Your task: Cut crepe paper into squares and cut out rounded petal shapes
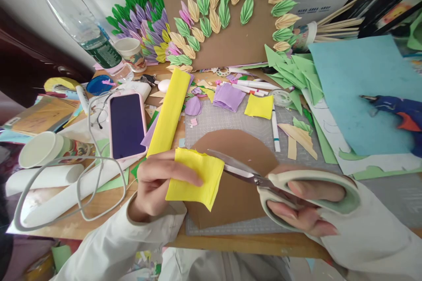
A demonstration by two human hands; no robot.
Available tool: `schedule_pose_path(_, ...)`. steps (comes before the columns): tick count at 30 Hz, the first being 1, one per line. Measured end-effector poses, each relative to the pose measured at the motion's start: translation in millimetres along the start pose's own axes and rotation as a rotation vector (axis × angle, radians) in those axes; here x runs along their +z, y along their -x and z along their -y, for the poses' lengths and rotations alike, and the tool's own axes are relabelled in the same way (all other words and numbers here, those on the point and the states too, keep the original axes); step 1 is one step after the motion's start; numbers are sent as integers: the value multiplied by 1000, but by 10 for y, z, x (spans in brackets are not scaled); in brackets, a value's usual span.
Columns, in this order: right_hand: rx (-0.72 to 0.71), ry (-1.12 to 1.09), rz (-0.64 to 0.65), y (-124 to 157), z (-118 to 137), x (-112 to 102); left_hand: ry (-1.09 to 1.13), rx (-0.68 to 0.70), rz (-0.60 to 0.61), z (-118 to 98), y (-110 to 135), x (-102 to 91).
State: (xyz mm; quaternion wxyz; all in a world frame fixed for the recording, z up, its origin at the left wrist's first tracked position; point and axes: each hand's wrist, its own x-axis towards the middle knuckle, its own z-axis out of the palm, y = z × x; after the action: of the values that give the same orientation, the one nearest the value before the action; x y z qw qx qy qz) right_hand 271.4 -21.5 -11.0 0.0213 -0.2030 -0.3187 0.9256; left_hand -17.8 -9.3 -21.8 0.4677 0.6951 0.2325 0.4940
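Note:
My left hand (156, 180) pinches a small stack of yellow crepe paper (196, 180), fingers over its front. In my right hand (310, 206) is a pair of scissors (259, 181) with pale handles, fingers through the loops. The blades are parted at the stack's upper right corner, one behind the paper and one near its edge. Beneath both hands lies a piece of brown cardboard (231, 202) with a rounded top, on a grey cutting mat (211, 118). A long yellow paper strip (169, 114) rests just beyond my left hand.
Purple paper squares (229, 96) and a yellow square (259, 106) lie on the mat near a marker (275, 129). To the left are a phone (128, 125), a looped cable (85, 175) and a paper cup (41, 149). A glue gun (392, 105) sits right, on blue paper (356, 74). Behind stands leaf-decorated cardboard (231, 48).

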Motion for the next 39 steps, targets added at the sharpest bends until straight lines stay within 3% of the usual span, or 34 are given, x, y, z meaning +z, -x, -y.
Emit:
schedule_pose_path(3,-10,-10,-72,-17,-36,22,4,18,-2,7,4,-1)
schedule_pose_path(11,-169,-8,-514,-77,-131,355,13,2,-13,26,23,1)
schedule_pose_path(13,-173,8,-564,-75,-127,406,40,17,-7,25,4,12)
schedule_pose_path(24,-68,-41,-421,-56,11,284,101,48,-13,35,-5,22)
schedule_pose_path(26,66,-57,-227,-68,54,206,119,40,-9,42,5,23)
schedule_pose_path(28,107,-60,-122,-79,70,115,132,28,-15,40,12,27)
schedule_pose_path(33,87,-70,-103,-67,-38,-25,178,-51,-55,18,11,42)
schedule_pose_path(39,2,-49,19,-78,-110,-37,135,-105,-80,-11,-29,63)
